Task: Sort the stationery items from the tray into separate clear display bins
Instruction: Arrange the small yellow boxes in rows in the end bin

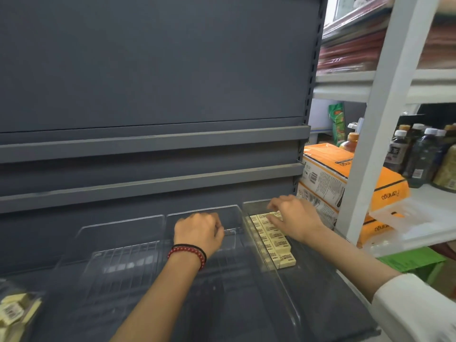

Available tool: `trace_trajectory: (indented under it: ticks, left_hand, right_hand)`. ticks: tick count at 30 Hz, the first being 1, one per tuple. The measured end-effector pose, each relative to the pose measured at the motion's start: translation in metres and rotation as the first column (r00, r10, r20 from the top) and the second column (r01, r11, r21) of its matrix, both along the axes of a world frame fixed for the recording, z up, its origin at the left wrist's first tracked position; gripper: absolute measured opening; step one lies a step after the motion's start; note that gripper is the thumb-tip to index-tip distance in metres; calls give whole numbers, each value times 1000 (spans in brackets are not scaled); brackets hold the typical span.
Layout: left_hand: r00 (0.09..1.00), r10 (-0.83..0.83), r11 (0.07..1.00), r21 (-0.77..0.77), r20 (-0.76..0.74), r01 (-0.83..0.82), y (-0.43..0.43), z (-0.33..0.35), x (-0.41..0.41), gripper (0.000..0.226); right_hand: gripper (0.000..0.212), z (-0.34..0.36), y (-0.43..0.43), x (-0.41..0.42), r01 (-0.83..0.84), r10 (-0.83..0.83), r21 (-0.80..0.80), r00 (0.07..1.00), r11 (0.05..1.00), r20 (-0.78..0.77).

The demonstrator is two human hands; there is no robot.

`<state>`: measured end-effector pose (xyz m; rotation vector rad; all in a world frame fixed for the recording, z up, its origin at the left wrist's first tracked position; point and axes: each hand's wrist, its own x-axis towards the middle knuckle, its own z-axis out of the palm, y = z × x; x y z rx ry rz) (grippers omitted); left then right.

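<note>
Three clear display bins stand side by side on a dark grey shelf. The right bin (283, 292) holds two rows of pale yellow erasers (278, 243) with barcode labels. My right hand (293, 218) reaches to that bin's far end, its fingertips resting on the farthest erasers. My left hand (197, 233), with a red and black bead bracelet on the wrist, hovers curled over the middle bin (204, 209); its fingers are tucked under, so anything in them is hidden. The left bin (123, 220) looks empty. More erasers lie in a tray (14, 309) at the bottom left corner.
Grey shelf ledges (148, 178) and a back panel rise behind the bins. To the right stands a white rack post (385, 119), with orange cartons (328, 169) stacked behind it and drink bottles (419, 154) on its shelf.
</note>
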<state>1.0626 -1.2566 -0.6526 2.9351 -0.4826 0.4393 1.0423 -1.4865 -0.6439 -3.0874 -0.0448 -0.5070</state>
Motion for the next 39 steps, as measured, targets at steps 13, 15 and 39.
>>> trace_trajectory:
  ticks: [13, 15, 39]
  left_hand:
    - [985, 170, 985, -45, 34, -168, 88, 20, -48, 25]
    - [973, 230, 969, -97, 2, -229, 112, 21, -56, 25]
    - [834, 537, 751, -376, -130, -542, 364, -30, -97, 45]
  right_hand:
    - [19, 23, 156, -26, -175, 175, 160, 985, 972, 14]
    - [18, 12, 174, -33, -192, 203, 186, 978, 964, -40]
    - [27, -8, 341, -34, -646, 662, 159, 746, 746, -77]
